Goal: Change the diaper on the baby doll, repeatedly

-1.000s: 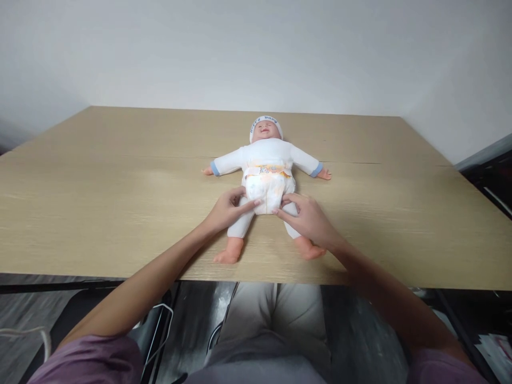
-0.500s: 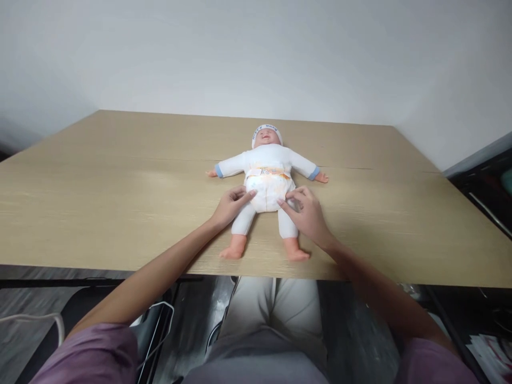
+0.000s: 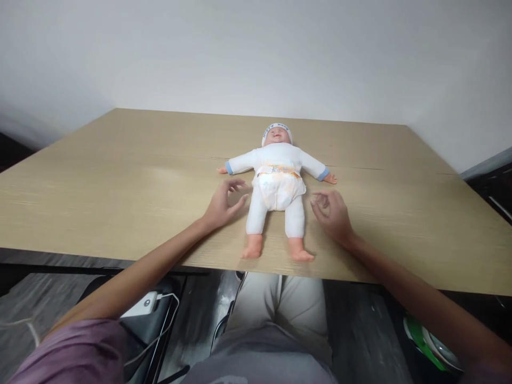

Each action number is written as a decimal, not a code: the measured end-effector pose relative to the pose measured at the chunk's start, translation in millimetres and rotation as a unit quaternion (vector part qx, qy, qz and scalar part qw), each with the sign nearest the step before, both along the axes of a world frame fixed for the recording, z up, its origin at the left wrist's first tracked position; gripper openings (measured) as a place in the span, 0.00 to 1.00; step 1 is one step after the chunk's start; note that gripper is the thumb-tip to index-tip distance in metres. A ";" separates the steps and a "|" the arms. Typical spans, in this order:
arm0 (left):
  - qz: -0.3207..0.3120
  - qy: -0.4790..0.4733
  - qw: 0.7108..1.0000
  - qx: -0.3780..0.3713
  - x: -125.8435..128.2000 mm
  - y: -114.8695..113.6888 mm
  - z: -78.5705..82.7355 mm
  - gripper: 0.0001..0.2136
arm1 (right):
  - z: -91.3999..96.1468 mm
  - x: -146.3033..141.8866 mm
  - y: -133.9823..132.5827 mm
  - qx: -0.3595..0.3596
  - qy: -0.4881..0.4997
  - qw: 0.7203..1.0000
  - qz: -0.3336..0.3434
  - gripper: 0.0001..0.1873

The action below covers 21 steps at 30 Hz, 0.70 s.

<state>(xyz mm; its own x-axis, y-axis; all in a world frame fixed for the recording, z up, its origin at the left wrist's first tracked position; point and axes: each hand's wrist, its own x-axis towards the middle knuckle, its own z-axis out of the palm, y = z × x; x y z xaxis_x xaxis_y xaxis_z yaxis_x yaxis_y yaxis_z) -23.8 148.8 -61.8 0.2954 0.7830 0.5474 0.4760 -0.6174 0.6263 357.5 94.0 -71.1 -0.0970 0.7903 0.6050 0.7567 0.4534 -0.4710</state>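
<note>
A baby doll in a white suit with blue cuffs lies on its back on the table, arms spread and feet toward me. Around its hips sits a white diaper with a coloured band at the waist and ruffled leg edges. My left hand is just left of the diaper, thumb and fingers apart, holding nothing. To the right of the doll, my right hand is off the diaper too, its fingers curled with a gap to the thumb and nothing visible in them.
The wooden table reaches back to a pale wall. Below its left front edge, a white device with a cable rests on a black surface. A green-rimmed item is low on the right.
Both hands have let go of the diaper's leg edges and moved outward, one to each side of the doll. The view has shifted slightly.
</note>
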 end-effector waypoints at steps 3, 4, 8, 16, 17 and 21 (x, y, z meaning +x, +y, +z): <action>0.050 0.094 0.992 0.061 -4.8 45.0 -4.5 0.23 | -3.0 8.1 39.2 0.041 -0.083 0.995 -0.045 0.18; 0.068 0.121 0.988 0.072 -3.3 62.5 -4.8 0.26 | -2.3 7.8 55.5 0.039 -0.108 0.992 -0.062 0.21; 0.088 0.206 0.973 0.056 6.3 125.1 -2.6 0.34 | 0.3 0.5 116.3 0.000 -0.166 0.978 -0.123 0.34; 0.134 0.284 0.949 -0.008 11.5 143.1 2.1 0.31 | -8.2 -0.8 143.6 -0.054 -0.111 0.982 -0.145 0.25; 0.149 0.290 0.945 -0.015 13.6 139.1 6.9 0.29 | -6.2 -3.2 142.0 -0.049 -0.087 0.984 -0.148 0.23; 0.186 0.276 0.943 -0.024 20.3 106.9 45.8 0.25 | 14.3 -15.1 124.6 -0.029 0.033 0.987 -0.156 0.18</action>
